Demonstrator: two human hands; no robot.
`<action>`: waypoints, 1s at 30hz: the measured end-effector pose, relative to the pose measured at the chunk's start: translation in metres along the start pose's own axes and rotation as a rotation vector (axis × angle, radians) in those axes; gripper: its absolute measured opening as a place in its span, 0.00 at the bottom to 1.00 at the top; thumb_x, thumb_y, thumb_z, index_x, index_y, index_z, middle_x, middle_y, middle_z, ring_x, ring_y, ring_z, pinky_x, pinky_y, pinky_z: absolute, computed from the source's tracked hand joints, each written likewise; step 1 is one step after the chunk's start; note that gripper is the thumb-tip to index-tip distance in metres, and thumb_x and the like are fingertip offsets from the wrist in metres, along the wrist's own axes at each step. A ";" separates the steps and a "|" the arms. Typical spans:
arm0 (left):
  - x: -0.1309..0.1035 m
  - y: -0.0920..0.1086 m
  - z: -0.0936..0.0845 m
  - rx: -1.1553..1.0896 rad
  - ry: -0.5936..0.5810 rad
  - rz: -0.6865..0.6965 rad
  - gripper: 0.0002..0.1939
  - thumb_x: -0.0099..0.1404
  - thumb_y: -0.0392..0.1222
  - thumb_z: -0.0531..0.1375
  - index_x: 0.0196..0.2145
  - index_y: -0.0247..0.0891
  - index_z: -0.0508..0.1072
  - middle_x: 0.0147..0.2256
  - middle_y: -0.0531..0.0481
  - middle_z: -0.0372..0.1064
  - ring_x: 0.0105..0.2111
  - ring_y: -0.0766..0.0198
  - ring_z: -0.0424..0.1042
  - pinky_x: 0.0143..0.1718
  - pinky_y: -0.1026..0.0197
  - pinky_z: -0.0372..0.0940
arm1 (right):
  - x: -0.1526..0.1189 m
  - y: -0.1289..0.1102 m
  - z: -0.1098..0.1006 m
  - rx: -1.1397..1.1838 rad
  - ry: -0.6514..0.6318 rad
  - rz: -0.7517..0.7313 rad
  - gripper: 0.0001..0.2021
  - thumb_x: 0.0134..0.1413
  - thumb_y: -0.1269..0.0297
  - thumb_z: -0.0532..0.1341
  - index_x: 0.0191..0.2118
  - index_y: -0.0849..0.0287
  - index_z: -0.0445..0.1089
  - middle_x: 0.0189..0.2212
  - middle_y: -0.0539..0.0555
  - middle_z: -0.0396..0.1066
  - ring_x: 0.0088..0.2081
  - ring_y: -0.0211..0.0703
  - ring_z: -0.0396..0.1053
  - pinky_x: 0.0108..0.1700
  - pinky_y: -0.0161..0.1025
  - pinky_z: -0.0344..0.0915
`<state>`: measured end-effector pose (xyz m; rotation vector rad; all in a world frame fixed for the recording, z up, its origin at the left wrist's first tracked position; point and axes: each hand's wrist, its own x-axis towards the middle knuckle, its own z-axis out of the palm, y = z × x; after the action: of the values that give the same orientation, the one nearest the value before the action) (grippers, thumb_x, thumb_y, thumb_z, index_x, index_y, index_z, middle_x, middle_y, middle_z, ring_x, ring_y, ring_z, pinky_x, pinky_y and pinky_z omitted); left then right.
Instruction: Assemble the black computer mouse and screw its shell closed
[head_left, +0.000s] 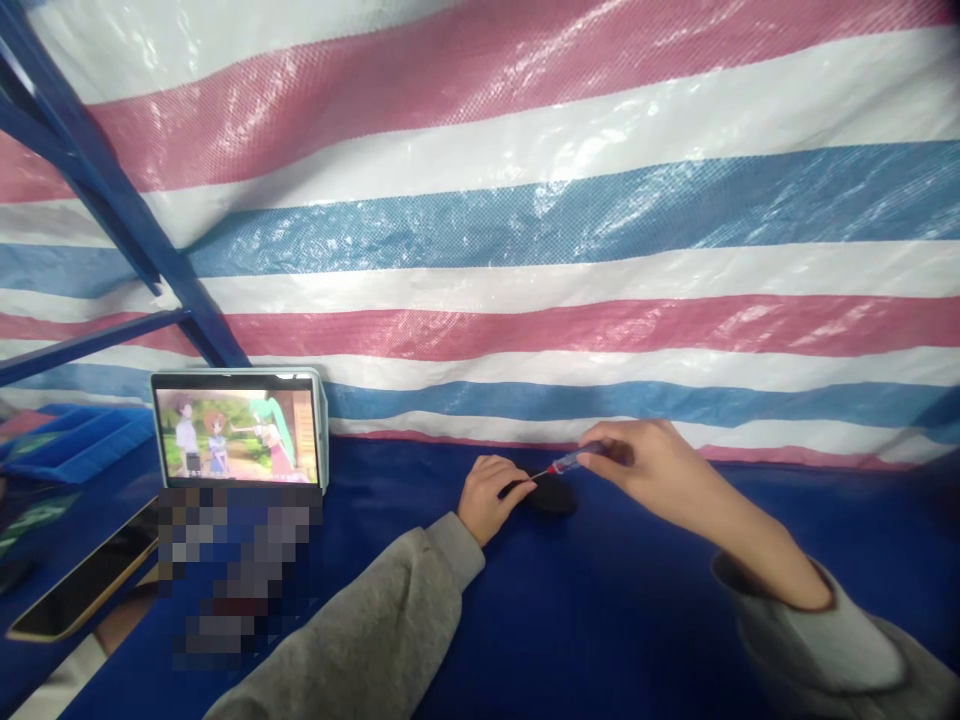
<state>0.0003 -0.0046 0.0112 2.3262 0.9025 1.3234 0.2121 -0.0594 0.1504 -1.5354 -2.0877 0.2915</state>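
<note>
My right hand (637, 455) is closed round the handle of a screwdriver (571, 462), which has a clear bluish handle with a red collar. Its thin shaft slants down to the left, and the tip ends by my left thumb. A black, rounded, flattish object (553, 497) lies on the blue tabletop under the shaft; its exact kind is unclear. Curled fingers and thumb of my left hand (491, 497) grip the left end of this object and hide that part. Whether the tip touches a screw is too small to see.
A tablet (236, 430) showing a cartoon stands at the left on the blue tabletop (600, 630). Near it are a phone (90, 575) with part of another person below, a blurred patch, and a blue tray (97, 445). Behind hang a striped sheet (562, 220) and a blue metal frame (142, 230).
</note>
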 end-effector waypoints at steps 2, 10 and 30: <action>0.000 -0.002 0.001 -0.007 0.009 0.018 0.15 0.67 0.51 0.58 0.31 0.39 0.77 0.31 0.49 0.76 0.34 0.60 0.72 0.41 0.56 0.63 | 0.000 -0.002 -0.001 0.002 -0.005 0.009 0.09 0.54 0.58 0.59 0.31 0.54 0.75 0.26 0.50 0.75 0.27 0.41 0.69 0.30 0.37 0.62; -0.003 -0.006 0.005 0.002 0.012 0.064 0.15 0.65 0.50 0.61 0.28 0.37 0.75 0.28 0.49 0.74 0.34 0.61 0.71 0.40 0.57 0.61 | 0.000 -0.011 0.000 0.008 -0.070 0.041 0.08 0.54 0.60 0.58 0.30 0.55 0.74 0.24 0.48 0.73 0.26 0.39 0.69 0.31 0.36 0.61; -0.004 -0.006 0.006 0.113 -0.049 0.205 0.20 0.68 0.53 0.56 0.26 0.35 0.71 0.25 0.51 0.69 0.31 0.64 0.68 0.38 0.59 0.59 | -0.001 -0.011 0.011 0.062 -0.016 -0.022 0.05 0.51 0.65 0.60 0.33 0.55 0.73 0.26 0.48 0.71 0.27 0.37 0.66 0.32 0.36 0.62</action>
<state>0.0019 -0.0029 0.0023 2.5854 0.7579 1.3170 0.1970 -0.0623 0.1463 -1.4775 -2.0865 0.3579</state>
